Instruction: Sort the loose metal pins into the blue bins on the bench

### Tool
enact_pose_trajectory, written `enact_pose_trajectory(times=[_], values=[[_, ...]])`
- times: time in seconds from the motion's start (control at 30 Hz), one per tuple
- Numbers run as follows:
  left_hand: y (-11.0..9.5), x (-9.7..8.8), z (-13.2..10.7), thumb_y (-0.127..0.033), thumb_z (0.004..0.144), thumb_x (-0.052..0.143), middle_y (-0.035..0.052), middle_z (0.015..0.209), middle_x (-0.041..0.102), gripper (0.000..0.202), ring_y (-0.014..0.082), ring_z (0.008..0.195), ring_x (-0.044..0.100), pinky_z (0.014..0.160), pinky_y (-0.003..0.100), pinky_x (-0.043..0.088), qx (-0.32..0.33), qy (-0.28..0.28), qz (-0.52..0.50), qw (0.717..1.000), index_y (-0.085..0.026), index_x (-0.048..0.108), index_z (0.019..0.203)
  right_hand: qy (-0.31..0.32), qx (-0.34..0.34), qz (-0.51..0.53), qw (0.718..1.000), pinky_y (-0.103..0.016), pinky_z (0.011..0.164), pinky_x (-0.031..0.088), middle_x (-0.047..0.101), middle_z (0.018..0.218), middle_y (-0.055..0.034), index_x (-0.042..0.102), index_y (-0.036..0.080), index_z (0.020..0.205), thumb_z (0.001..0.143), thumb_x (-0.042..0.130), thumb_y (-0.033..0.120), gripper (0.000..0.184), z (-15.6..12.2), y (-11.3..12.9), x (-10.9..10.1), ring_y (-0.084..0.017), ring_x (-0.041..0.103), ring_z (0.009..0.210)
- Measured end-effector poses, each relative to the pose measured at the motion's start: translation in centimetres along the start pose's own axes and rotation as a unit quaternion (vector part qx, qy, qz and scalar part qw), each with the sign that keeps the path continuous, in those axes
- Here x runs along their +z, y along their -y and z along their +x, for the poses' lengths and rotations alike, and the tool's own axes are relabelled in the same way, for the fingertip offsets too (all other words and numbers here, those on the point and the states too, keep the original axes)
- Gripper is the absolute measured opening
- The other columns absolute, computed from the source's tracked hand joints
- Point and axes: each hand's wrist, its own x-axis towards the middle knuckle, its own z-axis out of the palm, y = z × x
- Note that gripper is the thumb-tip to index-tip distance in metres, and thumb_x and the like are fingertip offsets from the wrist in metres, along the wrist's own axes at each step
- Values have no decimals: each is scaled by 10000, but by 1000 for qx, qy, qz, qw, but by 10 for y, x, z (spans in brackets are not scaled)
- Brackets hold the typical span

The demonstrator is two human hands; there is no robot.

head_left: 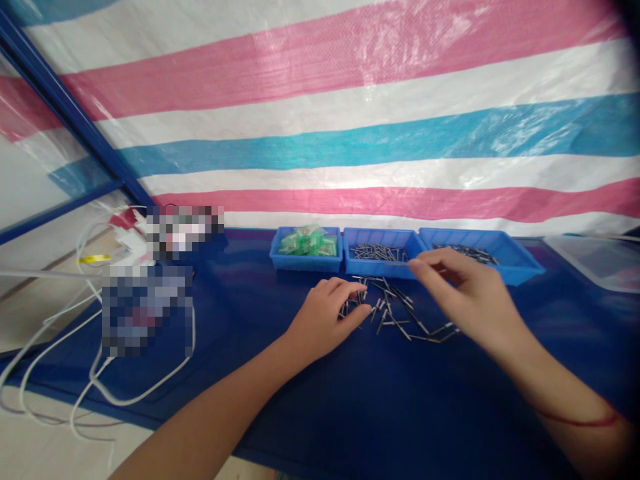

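Observation:
On the blue table lies a loose heap of thin metal pop rivets [385,309]. My left hand [327,313] rests at the heap's left side, thumb and fingers apart and curved around some rivets without gripping them. Over the right part of the heap, my right hand [467,293] is raised near the front of the blue bins. Its thumb and forefinger are pinched together, and a thin rivet [396,263] sticks out to the left of the fingertips. The middle blue bin [385,268] holds many rivets, and the right blue bin [517,260] holds darker ones, partly hidden by my hand.
A left blue bin [307,262] contains green packets [309,241]. White cables [145,399] and blurred-out items lie on the left side of the table [380,407]. A clear plastic lid or box [595,263] is at the right. Striped sheeting [350,133] hangs behind.

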Motion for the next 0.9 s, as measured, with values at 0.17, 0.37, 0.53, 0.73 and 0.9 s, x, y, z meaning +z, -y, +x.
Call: enact_pose_trajectory(times=[0.17, 0.37, 0.53, 0.73, 0.9], values=[[7, 0, -4, -450, 862, 558, 79, 1186, 570, 378, 266, 1116, 476, 926, 418, 403, 22, 54, 133, 989, -241, 615, 1173, -119, 66, -205, 969, -422, 647, 406, 619, 751, -61, 607, 271, 831, 864, 439, 506, 290, 21, -50, -39, -308, 608, 739], [9, 3, -5, -379, 907, 513, 45, 1200, 574, 246, 241, 1066, 498, 852, 383, 402, 33, 76, 179, 980, -266, 660, 1068, -135, 35, -328, 934, -478, 639, 386, 662, 911, -109, 615, 253, 887, 860, 425, 447, 272, 22, -77, -51, -455, 570, 971], [9, 2, -3, -311, 930, 489, 20, 1130, 603, 196, 213, 1009, 517, 797, 349, 389, 40, 77, 201, 976, -241, 670, 951, -132, -14, -336, 932, -511, 691, 423, 665, 997, -105, 627, 271, 961, 883, 413, 441, 284, 18, -57, -37, -429, 573, 1012], [10, 1, -3, -365, 916, 509, 22, 1108, 601, 207, 208, 994, 518, 809, 339, 401, 50, 79, 191, 977, -225, 649, 977, 2, -182, -248, 952, -457, 827, 444, 690, 913, -93, 658, 202, 867, 881, 516, 324, 187, 10, -26, -8, -285, 623, 887], [13, 3, -2, -332, 905, 528, 43, 1091, 593, 204, 200, 968, 527, 859, 337, 415, 60, 83, 155, 983, -199, 615, 1033, 193, -260, -170, 931, -399, 820, 462, 663, 1001, -85, 673, 196, 962, 878, 554, 309, 184, -11, -5, 21, -239, 594, 922]])
